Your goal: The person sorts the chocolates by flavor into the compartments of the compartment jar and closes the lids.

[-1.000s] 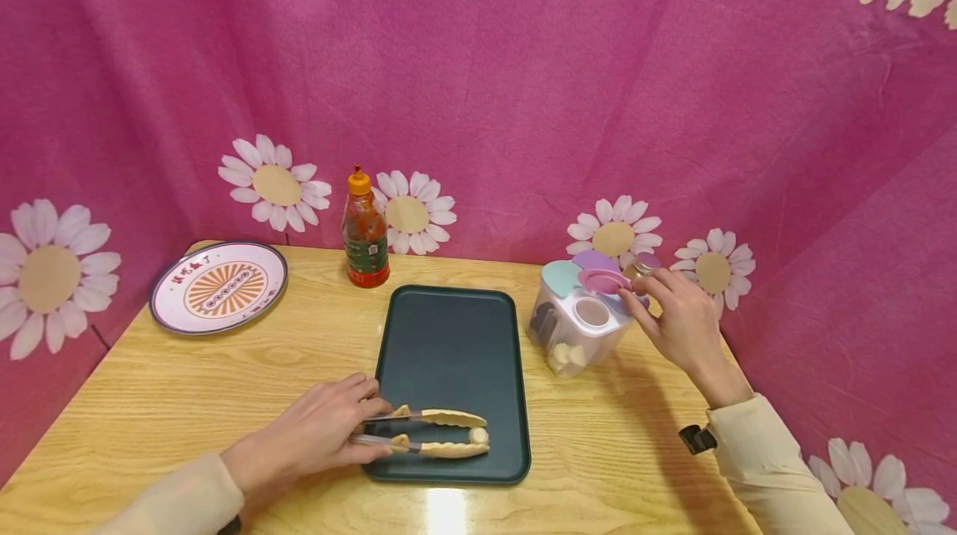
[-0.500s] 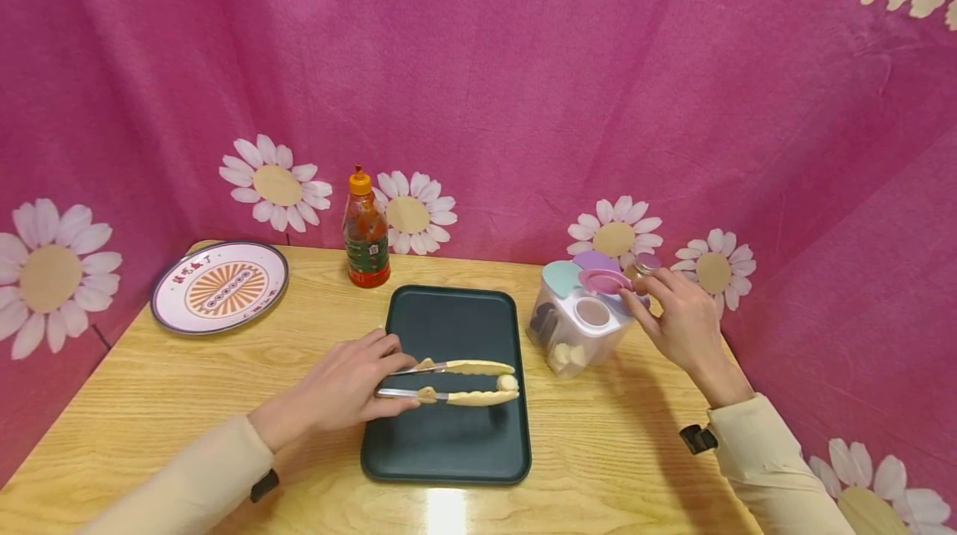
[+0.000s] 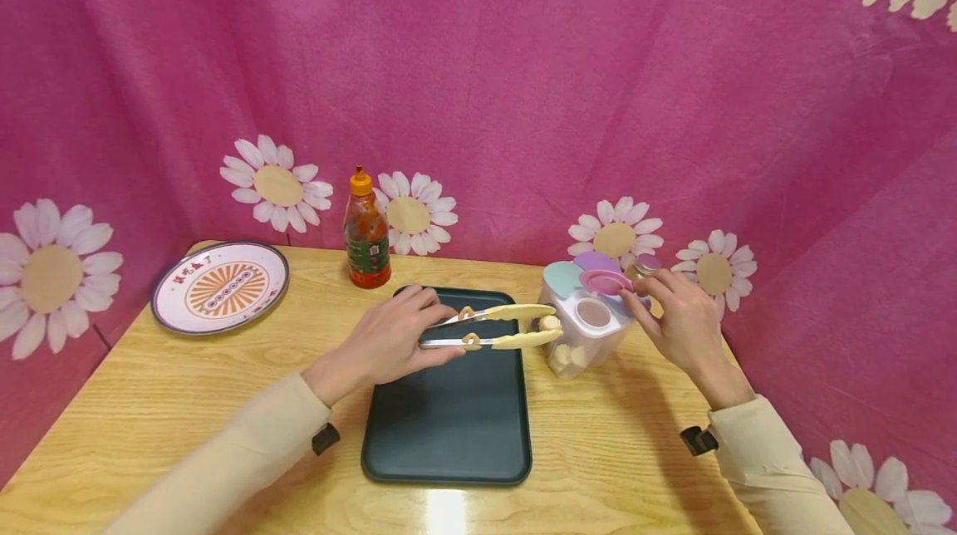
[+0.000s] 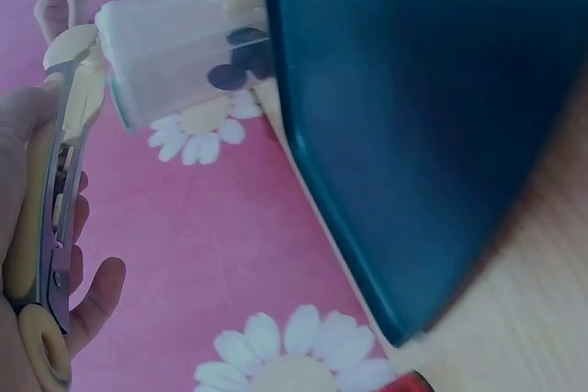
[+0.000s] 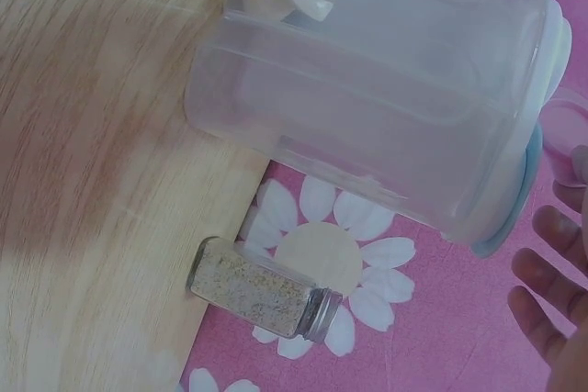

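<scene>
My left hand (image 3: 396,336) grips a pair of tongs (image 3: 527,340) with pale yellow tips, held above the tray. A small round whitish piece (image 3: 550,323) sits between the tips, close to the left side of a clear storage box (image 3: 594,344). That box has several coloured flip lids, and its near round opening is uncovered. With thumb and fingers, my right hand (image 3: 680,323) holds the raised pink lid (image 3: 607,281). Whitish pieces and dark discs (image 4: 241,61) show through the box walls. The left wrist view shows the tongs (image 4: 81,98) along the palm.
A dark green tray (image 3: 449,427) lies mid-table. Behind it stands a red sauce bottle (image 3: 367,240) with an orange cap. A patterned plate (image 3: 262,311) is at the far left. Behind the box stands a small spice jar (image 5: 257,291). Pink curtain (image 3: 478,86) surrounds the table.
My left hand has carried the tongs and the whitish piece up and rightward, from over the tray's near part to beside the box. The right hand and pink lid have stayed put.
</scene>
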`<control>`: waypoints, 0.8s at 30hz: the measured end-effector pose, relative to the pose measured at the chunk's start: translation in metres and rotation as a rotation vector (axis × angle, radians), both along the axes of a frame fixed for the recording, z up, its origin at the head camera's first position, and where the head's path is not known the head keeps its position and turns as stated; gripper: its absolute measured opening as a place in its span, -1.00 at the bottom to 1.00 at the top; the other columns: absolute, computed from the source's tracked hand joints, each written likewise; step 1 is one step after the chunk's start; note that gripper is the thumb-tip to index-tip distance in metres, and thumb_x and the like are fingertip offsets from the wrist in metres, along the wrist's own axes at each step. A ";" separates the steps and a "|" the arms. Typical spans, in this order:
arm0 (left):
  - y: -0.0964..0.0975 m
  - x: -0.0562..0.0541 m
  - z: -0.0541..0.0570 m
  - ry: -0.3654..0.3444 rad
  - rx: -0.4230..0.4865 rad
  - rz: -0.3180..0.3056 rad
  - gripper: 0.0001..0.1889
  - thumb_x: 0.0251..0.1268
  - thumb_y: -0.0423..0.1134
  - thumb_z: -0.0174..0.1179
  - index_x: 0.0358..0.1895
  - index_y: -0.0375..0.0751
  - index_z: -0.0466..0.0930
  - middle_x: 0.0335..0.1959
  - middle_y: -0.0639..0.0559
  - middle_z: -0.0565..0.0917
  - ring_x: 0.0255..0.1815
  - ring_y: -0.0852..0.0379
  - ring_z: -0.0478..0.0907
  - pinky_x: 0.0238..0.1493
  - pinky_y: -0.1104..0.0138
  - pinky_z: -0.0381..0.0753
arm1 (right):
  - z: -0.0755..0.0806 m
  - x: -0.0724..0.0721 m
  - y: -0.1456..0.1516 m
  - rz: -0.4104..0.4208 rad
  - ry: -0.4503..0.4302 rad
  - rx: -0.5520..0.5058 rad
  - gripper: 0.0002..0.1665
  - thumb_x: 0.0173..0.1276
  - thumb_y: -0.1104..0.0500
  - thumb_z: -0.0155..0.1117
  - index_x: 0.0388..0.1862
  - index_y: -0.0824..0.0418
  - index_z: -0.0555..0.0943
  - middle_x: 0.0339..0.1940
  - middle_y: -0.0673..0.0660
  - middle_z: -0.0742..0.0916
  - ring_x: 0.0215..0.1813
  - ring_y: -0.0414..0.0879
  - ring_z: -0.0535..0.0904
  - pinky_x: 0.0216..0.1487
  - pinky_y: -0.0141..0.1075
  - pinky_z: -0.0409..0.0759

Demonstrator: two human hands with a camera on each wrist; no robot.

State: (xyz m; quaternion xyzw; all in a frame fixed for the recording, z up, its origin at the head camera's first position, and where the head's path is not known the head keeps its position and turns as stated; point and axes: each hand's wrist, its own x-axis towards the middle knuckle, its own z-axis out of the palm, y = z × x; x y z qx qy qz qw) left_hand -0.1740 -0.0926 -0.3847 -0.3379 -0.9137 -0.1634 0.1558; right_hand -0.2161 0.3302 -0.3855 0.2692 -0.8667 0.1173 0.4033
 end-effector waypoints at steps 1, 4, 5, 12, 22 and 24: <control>0.004 -0.002 0.002 -0.002 0.009 -0.002 -0.44 0.24 0.24 0.44 0.14 -0.07 0.77 -0.09 0.01 0.73 -0.10 0.11 0.55 -0.22 0.31 0.65 | 0.000 0.000 0.000 0.001 0.002 -0.001 -0.78 0.20 0.10 0.52 -0.33 0.23 0.73 -0.41 0.13 0.75 -0.43 0.03 0.58 -0.43 -0.04 0.49; 0.015 -0.007 0.008 0.008 0.033 -0.006 -0.44 0.24 0.23 0.44 0.15 -0.08 0.76 -0.07 0.00 0.73 -0.10 0.10 0.57 -0.24 0.30 0.65 | 0.000 0.000 0.000 0.001 0.007 -0.001 -0.78 0.19 0.11 0.53 -0.34 0.23 0.73 -0.41 0.13 0.75 -0.42 0.04 0.59 -0.42 -0.03 0.50; 0.019 -0.009 0.010 0.008 0.043 -0.008 -0.44 0.24 0.23 0.44 0.15 -0.08 0.76 -0.06 -0.01 0.73 -0.10 0.09 0.57 -0.24 0.30 0.64 | 0.000 0.000 0.000 0.001 0.007 -0.001 -0.78 0.19 0.11 0.53 -0.34 0.23 0.73 -0.41 0.13 0.75 -0.42 0.05 0.59 -0.42 -0.03 0.50; 0.039 -0.021 0.019 -0.044 0.056 -0.013 -0.45 0.28 0.21 0.42 0.20 -0.05 0.74 -0.03 0.00 0.71 -0.10 0.11 0.55 -0.22 0.29 0.64 | -0.001 0.000 0.000 0.000 -0.001 0.000 -0.79 0.19 0.12 0.53 -0.33 0.23 0.73 -0.42 0.13 0.75 -0.42 0.04 0.59 -0.41 -0.03 0.51; 0.058 -0.030 0.020 -0.089 0.006 -0.018 -0.46 0.35 0.23 0.35 0.21 -0.04 0.72 0.05 -0.03 0.71 0.00 0.08 0.55 -0.11 0.24 0.68 | -0.001 0.001 0.000 -0.012 -0.008 0.002 -0.78 0.19 0.10 0.53 -0.32 0.23 0.73 -0.40 0.14 0.76 -0.42 0.05 0.59 -0.42 -0.03 0.50; 0.060 -0.030 0.020 -0.094 0.002 -0.017 -0.46 0.35 0.24 0.34 0.21 -0.04 0.72 0.05 -0.03 0.71 0.01 0.07 0.56 -0.10 0.23 0.69 | -0.001 0.000 0.000 -0.012 -0.008 0.001 -0.78 0.18 0.10 0.54 -0.32 0.23 0.73 -0.41 0.15 0.76 -0.42 0.04 0.58 -0.43 -0.05 0.49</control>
